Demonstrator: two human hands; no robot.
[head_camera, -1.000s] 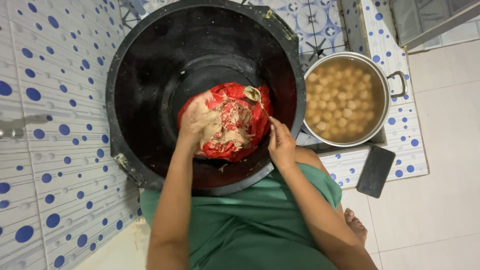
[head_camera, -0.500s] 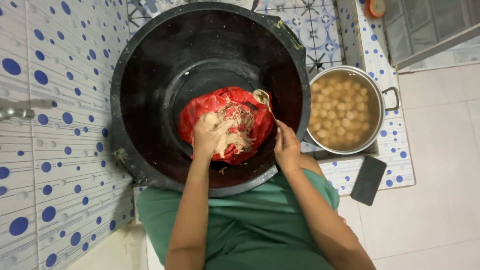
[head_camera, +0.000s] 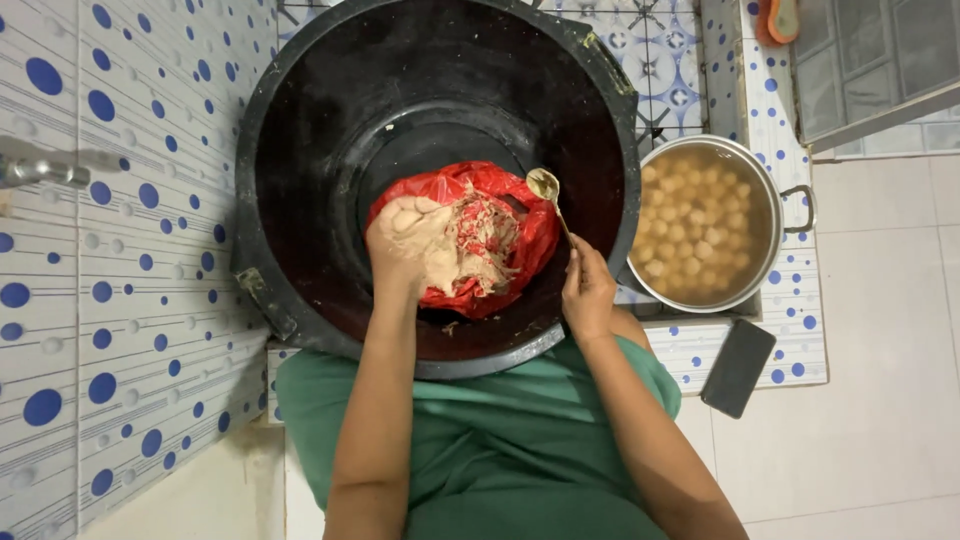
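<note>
Head view showed left hand (head_camera: 405, 240) closed around paste (head_camera: 440, 245) in the red bag (head_camera: 505, 265), frame centre; right hand (head_camera: 588, 292) pinched a spoon (head_camera: 552, 200) beside it.

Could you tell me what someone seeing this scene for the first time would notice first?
Most striking is the red plastic bag of pale paste lying in the big black tub at centre, with the left hand sunk in the paste. The right hand holds a spoon over the bag's right edge. To the right, a metal pot holds broth full of pale balls.
</note>
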